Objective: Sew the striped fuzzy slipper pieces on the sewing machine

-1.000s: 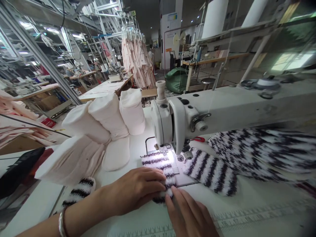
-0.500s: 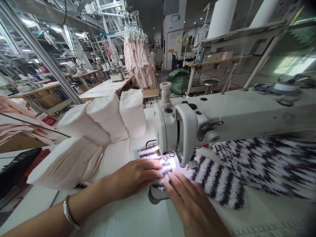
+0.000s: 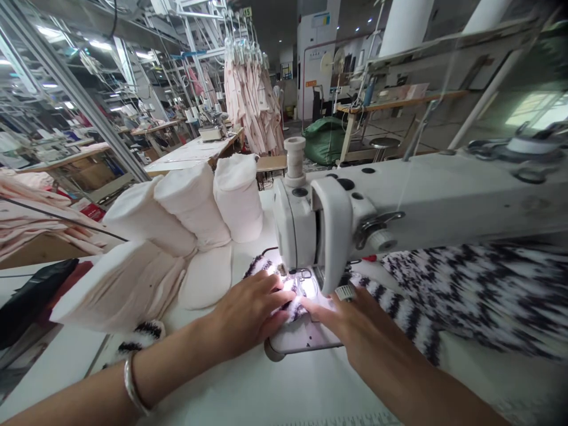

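Note:
A small black-and-white striped fleece piece (image 3: 257, 265) lies under the needle of a white sewing machine (image 3: 296, 231), brightly lit there. My left hand (image 3: 252, 307) is bent over the piece from the left, its fingers closed together on it and thumb low at the near edge. My right hand (image 3: 355, 316) reaches in from the right. Its index finger is stretched out to the fleece's near edge, apart from the other fingers, which are partly hidden behind the machine head. Another striped fleece piece (image 3: 399, 307) lies beyond my right wrist.
Stacks of folded white cloth (image 3: 186, 207) stand to the left. Larger dark-and-white fleece (image 3: 479, 296) lies under the machine arm. Another striped scrap (image 3: 144, 337) rests near my left forearm. A ruler strip (image 3: 355, 420) runs along the table's front edge.
My right hand has moved forward and turned, its fingers going beside the machine head. My left hand has drawn its fingers in over the fleece, which has shifted and bunched away from me.

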`<state>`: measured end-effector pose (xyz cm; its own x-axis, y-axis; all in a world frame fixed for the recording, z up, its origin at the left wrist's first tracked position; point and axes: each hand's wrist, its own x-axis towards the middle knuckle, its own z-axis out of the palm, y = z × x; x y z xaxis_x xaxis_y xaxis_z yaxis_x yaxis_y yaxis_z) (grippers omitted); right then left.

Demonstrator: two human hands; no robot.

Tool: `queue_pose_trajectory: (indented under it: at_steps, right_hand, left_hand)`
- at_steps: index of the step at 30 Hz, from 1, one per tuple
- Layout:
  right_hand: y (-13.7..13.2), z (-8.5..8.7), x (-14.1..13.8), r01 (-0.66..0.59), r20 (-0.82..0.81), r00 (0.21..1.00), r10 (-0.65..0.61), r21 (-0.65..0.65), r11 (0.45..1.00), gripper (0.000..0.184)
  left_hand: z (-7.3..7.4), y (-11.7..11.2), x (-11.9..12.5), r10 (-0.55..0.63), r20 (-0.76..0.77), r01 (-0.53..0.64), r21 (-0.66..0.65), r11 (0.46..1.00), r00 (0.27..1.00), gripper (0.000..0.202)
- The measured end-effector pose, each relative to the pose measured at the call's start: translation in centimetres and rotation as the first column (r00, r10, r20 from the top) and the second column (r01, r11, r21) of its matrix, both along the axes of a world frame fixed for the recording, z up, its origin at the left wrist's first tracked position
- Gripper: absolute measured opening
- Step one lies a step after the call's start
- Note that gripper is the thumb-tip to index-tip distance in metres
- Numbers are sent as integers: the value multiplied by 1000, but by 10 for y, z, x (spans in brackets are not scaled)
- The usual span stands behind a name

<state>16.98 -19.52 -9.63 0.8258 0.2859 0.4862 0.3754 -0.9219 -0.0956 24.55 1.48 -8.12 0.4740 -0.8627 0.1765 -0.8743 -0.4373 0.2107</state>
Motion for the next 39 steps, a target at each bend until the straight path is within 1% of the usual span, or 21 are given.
queue_pose_trajectory:
  at_steps: [2, 5, 8, 10, 12, 14, 16, 20, 23, 25, 27, 28, 31, 33, 36, 39]
  right_hand:
    - [3, 2, -1, 21, 35, 999, -20, -42, 999, 40]
    - [21, -3, -9, 29, 132, 991, -21, -57, 998, 46]
    - [46, -15, -22, 70, 145, 987, -66, -24, 997, 51]
    - [60, -24, -30, 126, 112, 986, -124, -7, 992, 50]
    - [66, -31, -34, 160, 110, 981, -159, -3, 987, 47]
    - [66, -34, -36, 159, 104, 982, -159, 8, 987, 47]
    - [60, -33, -35, 146, 93, 985, -148, 33, 989, 48]
    - [40, -29, -29, 74, 47, 996, -79, 92, 993, 51]
    - [27, -28, -23, 18, 7, 1000, -18, 97, 995, 50]
    - [25, -27, -19, -21, 11, 1000, 20, 52, 998, 48]
    - [29, -25, -17, -50, 28, 998, 50, 16, 999, 47]
    - [33, -24, -18, -36, 30, 999, 36, 10, 999, 48]
    - [49, -25, -22, 71, 8, 997, -72, 16, 997, 51]
    - [57, -29, -26, 111, 38, 993, -112, 36, 993, 51]
    - [56, -34, -31, 106, 55, 992, -111, 92, 990, 53]
    - [43, -31, -27, 64, 3, 998, -65, 83, 995, 52]
  left_hand:
    - [0, -4, -3, 28, 38, -29, 29, 999, 999, 21]
    - [6, -8, -1, 10, 29, -13, 95, 995, 1000, 25]
    - [13, -6, 9, -66, 22, 63, 117, 991, 998, 30]
    - [15, -2, 15, -139, 8, 137, 111, 984, 990, 31]
    - [14, 3, 20, -183, -28, 185, 91, 979, 983, 33]
    - [12, 8, 20, -177, -68, 182, 66, 981, 982, 34]
    - [9, 10, 18, -157, -81, 161, 41, 986, 984, 33]
    - [4, 7, 5, -72, -49, 73, 16, 997, 996, 31]
    - [2, 1, -3, 27, 1, -27, 29, 999, 1000, 20]
    - [2, -2, -4, 60, 19, -61, 50, 997, 998, 12]
    - [4, -4, -1, 23, 35, -25, 69, 997, 999, 14]
    - [6, -3, 1, -17, 36, 14, 72, 997, 999, 17]
    - [11, 4, 11, -143, -30, 145, 73, 987, 989, 28]
    - [12, 12, 16, -184, -93, 191, 76, 979, 979, 38]
    - [11, 22, 18, -194, -98, 201, 69, 977, 976, 45]
    - [6, 22, 11, -160, -71, 163, 42, 986, 985, 43]
